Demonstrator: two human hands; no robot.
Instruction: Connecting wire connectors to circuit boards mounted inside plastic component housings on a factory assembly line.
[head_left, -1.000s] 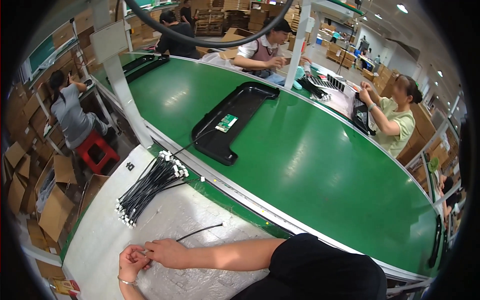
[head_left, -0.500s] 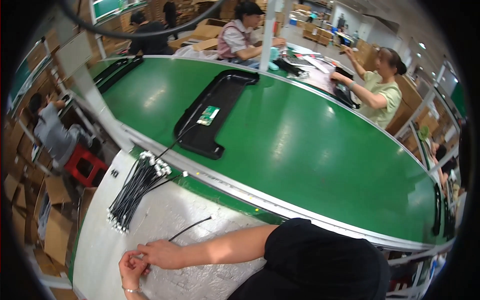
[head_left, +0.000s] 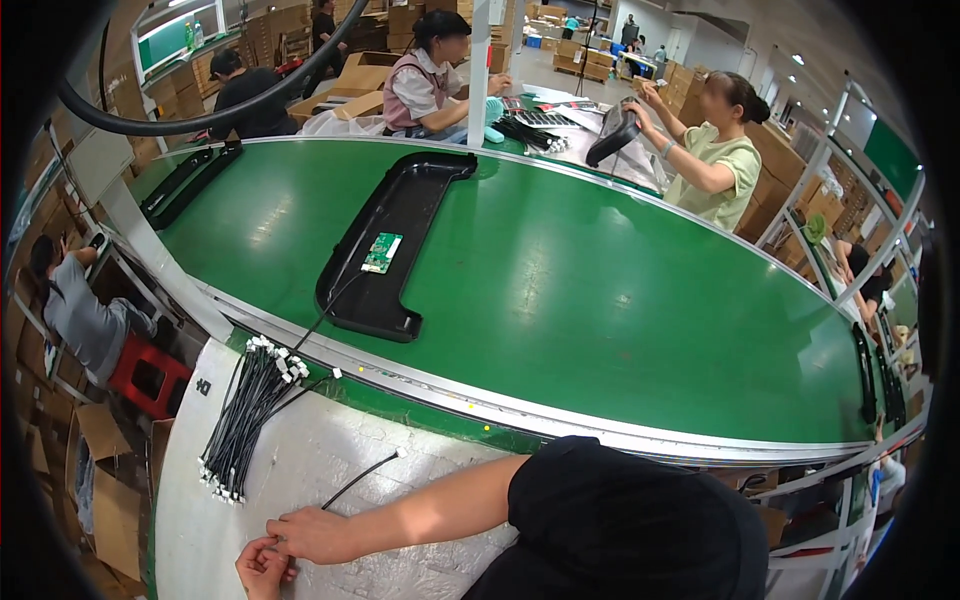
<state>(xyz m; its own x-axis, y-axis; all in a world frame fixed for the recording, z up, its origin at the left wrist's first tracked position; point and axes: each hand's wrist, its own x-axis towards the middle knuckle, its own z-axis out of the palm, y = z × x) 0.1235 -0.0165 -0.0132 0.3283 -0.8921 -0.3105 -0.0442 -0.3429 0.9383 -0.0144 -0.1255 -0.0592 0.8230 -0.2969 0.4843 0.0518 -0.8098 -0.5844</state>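
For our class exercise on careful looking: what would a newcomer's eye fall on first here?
Probably the broad green work surface across the middle, with a black casing left of centre bearing a green circuit board. Then come the bundled black cables on the pale table at lower left, and the left hand and right hand close together below them.

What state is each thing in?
Left hand: fingers curled, grip unclear
Right hand: fingertips at left hand's, grip unclear
Single cable: partly under right hand, far end free
Cable bundle: piled on bench
Black panel: hollow side up on green surface
Circuit board: lying on panel, cable leading off
Cardboard box: open
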